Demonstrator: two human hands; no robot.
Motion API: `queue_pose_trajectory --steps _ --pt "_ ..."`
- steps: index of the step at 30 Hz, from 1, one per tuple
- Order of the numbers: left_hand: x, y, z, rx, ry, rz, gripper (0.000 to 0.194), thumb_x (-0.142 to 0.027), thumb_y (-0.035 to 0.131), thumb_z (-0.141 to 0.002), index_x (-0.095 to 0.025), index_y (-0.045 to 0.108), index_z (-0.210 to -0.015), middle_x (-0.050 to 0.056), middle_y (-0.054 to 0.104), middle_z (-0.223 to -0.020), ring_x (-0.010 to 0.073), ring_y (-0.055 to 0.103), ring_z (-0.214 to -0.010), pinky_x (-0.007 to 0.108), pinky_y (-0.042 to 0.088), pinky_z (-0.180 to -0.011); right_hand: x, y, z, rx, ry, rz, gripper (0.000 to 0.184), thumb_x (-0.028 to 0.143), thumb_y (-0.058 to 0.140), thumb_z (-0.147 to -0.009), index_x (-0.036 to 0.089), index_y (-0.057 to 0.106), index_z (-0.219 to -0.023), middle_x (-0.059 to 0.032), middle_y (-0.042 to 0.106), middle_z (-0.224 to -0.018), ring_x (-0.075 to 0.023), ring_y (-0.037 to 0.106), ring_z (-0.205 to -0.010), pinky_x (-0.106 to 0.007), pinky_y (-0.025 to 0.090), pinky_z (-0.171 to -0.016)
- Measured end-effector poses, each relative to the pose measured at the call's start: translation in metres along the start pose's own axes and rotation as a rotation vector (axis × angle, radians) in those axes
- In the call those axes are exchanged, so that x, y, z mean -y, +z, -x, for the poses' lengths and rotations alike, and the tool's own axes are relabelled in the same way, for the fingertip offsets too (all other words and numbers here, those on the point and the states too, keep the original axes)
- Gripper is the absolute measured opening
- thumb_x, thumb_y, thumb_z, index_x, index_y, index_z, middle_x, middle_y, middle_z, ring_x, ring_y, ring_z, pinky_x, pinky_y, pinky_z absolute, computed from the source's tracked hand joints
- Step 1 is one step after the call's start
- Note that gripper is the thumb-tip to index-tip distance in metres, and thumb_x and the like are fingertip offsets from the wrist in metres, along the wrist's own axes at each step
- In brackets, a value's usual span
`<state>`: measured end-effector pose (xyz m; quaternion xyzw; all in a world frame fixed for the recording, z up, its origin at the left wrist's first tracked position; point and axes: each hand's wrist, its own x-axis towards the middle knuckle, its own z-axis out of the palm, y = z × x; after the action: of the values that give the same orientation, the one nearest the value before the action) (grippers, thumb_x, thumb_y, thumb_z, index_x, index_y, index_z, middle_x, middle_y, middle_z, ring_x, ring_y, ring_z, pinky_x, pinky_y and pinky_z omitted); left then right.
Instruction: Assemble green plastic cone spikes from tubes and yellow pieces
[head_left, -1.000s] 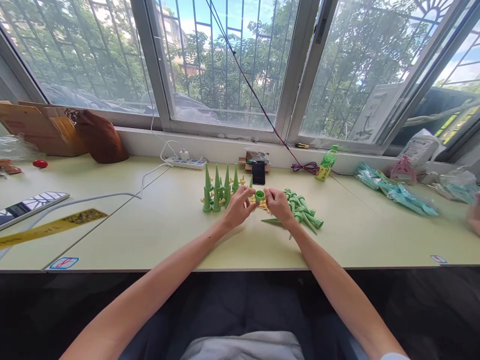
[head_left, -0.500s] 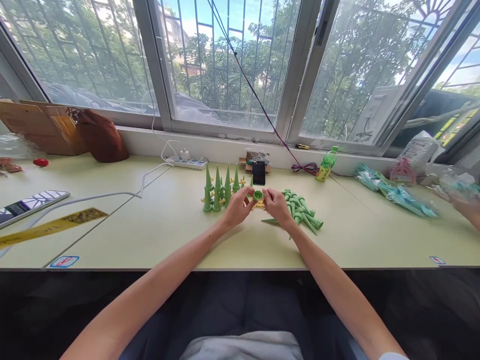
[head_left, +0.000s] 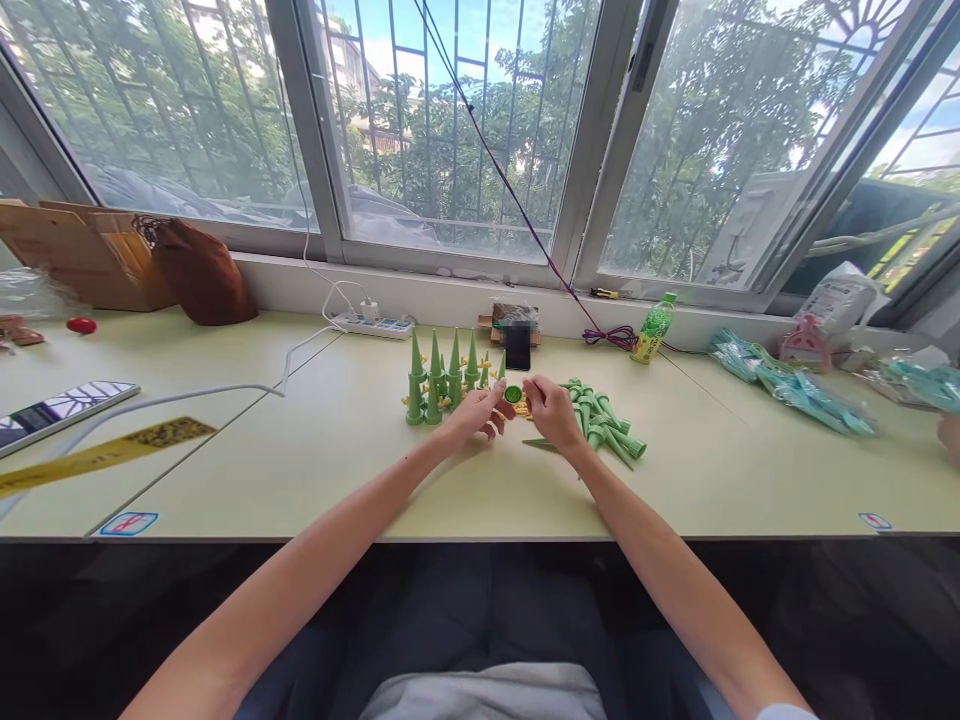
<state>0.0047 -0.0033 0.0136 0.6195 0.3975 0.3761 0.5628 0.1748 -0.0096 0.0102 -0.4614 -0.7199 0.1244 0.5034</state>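
Partly uncurled since the earlier frame: my left hand (head_left: 474, 412), pinching a green cup (head_left: 513, 395) nearer me than the phone (head_left: 517, 352). Right hand (head_left: 552, 409) curled beside it, contents unclear. Apparently fitting; next calls for steady alignment.

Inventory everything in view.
Green piece: 1, green, centre
Standing cones: several, green, centre left
Loose cones: several, green, centre right
Small pieces: several, yellow, centre
Phone: 1, black, back
Box: 1, brown, behind phone
Bottle: 1, green, back right
Cord: 1, dark red, back
Power strip: 1, white, back left
Cable: 1, white, left
Sack: 1, brown, left
Carton: 1, brown, left
Round item: 1, red, left
Flat device: 1, black-white, left
Strip: 1, yellow, left
Packets: several, teal, right
Plastic item: 1, pink, right
Plastic bags: several, clear, right
Stickers: 2, blue-red, front
Tabletop: 1, pale yellow, below
Windows: several, grey-framed, back
Another person's hand: 1, blurred, right
Left hand: 1, bare, holding green piece
Right hand: 1, bare, adjacent
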Motion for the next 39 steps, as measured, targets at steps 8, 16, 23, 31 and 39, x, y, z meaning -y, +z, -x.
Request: queue_pose_trajectory --steps 8,16,23,31,39 --pt "-0.004 -0.001 0.003 0.127 -0.065 0.132 0.062 -0.073 0.061 -0.076 -0.011 0.068 -0.084 0.013 0.068 -0.095 0.0109 0.058 -0.059 0.022 0.042 -0.047 -0.001 -0.002 -0.001 0.011 0.006 -0.018 0.039 0.047 0.039 -0.097 0.02 0.045 -0.069 0.0036 0.044 -0.056 -0.0114 0.036 -0.055 -0.025 0.032 -0.058" --pt "-0.006 0.0 0.006 0.129 0.007 0.077 0.056 -0.066 0.069 -0.075 -0.013 0.06 -0.089 0.008 0.061 -0.091 0.0095 0.058 -0.058 0.02 0.041 -0.044 -0.005 0.0 -0.002 0.012 0.0 -0.011 0.039 0.047 0.039 -0.096 0.02 0.047 -0.069 0.0034 0.044 -0.056 -0.0113 0.035 -0.054 -0.025 0.031 -0.057" --pt "-0.005 0.0 0.009 0.142 0.111 -0.087 0.047 -0.055 0.076 -0.072 -0.015 0.056 -0.088 0.004 0.059 -0.086 0.01 0.059 -0.061 0.019 0.043 -0.045 -0.007 0.0 -0.002 0.031 -0.002 0.018 0.037 0.045 0.04 -0.095 0.02 0.045 -0.067 0.003 0.045 -0.056 -0.0114 0.034 -0.054 -0.026 0.029 -0.057" --pt "0.007 -0.001 0.003 -0.01 0.319 -0.436 0.032 -0.044 0.068 -0.08 -0.016 0.057 -0.092 0.007 0.062 -0.101 0.0094 0.058 -0.058 0.022 0.045 -0.046 -0.009 0.002 -0.002 0.029 0.008 0.035 0.037 0.043 0.041 -0.094 0.021 0.041 -0.064 0.0034 0.042 -0.054 -0.0118 0.032 -0.053 -0.026 0.028 -0.055" --pt "0.013 0.0 -0.001 -0.116 0.563 -0.618 0.016 -0.029 0.065 -0.083 -0.016 0.06 -0.089 0.002 0.059 -0.092 0.0072 0.057 -0.058 0.024 0.05 -0.058 -0.006 0.001 -0.002 0.027 0.028 0.018 0.035 0.044 0.042 -0.094 0.02 0.049 -0.07 0.0024 0.048 -0.056 -0.0124 0.038 -0.054 -0.026 0.031 -0.057"
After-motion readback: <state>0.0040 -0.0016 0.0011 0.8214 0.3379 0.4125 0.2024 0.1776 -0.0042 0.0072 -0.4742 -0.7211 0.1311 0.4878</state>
